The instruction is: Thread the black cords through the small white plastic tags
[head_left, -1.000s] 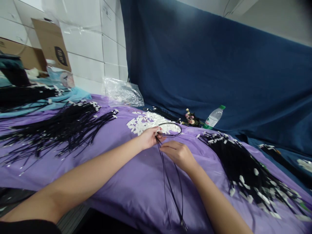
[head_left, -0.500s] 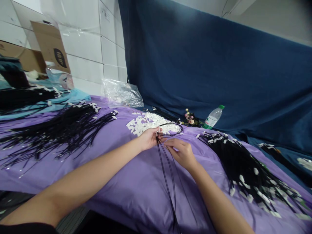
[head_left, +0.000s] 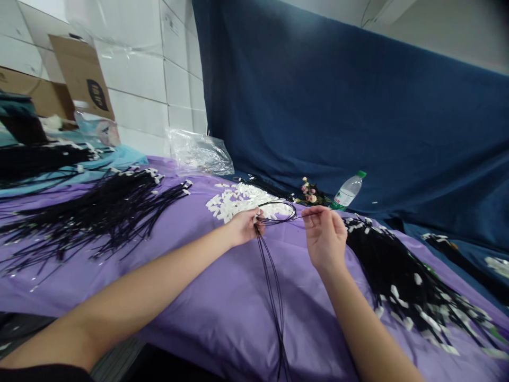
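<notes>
My left hand (head_left: 245,225) is closed in a pinch on a few thin black cords (head_left: 272,276), which form a small loop (head_left: 278,211) beyond the fingers and trail down toward me over the purple cloth (head_left: 207,286). My right hand (head_left: 326,237) is raised to the right of the loop, palm toward me. Its thumb and forefinger pinch one cord end that stretches back to the loop. A heap of small white tags (head_left: 238,199) lies just behind my left hand.
A big pile of black tagged cords (head_left: 401,276) lies at the right and another (head_left: 99,209) at the left. A water bottle (head_left: 348,192), small flowers (head_left: 312,193), a clear plastic bag (head_left: 199,153) and cardboard boxes (head_left: 81,74) stand behind. A blue curtain (head_left: 358,106) backs the table.
My right hand rose from the cloth beside the cords and moved right, drawing one cord end out from the loop. My left hand stayed where it was.
</notes>
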The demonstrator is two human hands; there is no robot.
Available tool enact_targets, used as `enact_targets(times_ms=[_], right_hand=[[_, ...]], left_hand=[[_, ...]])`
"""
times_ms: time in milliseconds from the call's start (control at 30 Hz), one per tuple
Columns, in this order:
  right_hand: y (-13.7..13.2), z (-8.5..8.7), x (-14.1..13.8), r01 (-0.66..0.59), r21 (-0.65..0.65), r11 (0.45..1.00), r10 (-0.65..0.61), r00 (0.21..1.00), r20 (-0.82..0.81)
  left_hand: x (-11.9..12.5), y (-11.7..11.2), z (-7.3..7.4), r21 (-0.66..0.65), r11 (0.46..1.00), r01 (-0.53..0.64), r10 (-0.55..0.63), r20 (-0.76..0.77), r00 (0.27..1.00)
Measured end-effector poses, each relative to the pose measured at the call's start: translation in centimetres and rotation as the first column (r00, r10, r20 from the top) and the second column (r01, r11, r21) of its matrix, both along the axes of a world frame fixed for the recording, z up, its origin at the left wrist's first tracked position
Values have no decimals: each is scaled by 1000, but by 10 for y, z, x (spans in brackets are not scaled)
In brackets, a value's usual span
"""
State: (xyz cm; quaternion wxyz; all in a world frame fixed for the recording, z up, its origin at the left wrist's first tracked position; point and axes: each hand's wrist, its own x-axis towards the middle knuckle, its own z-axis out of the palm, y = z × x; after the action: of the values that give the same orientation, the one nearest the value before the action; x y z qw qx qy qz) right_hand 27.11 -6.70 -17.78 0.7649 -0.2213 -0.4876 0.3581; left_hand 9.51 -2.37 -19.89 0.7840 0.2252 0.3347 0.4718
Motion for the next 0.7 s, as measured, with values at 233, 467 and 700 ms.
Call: enact_targets(times_ms=[233,467,700], right_hand=[[-5,9,6,-122,-201,972,136,989,59],[1,-16,-2,245,-75,967,-128,713,689],[5,-21,2,307,9,952,-202,604,771]], left_hand=[[0,-1,-7,112,993,42,-33,-76,997],[2,-9,-5,236,962,135,-100,-156,983],[1,-13,-1,280,934,222,-180,-166,969]])
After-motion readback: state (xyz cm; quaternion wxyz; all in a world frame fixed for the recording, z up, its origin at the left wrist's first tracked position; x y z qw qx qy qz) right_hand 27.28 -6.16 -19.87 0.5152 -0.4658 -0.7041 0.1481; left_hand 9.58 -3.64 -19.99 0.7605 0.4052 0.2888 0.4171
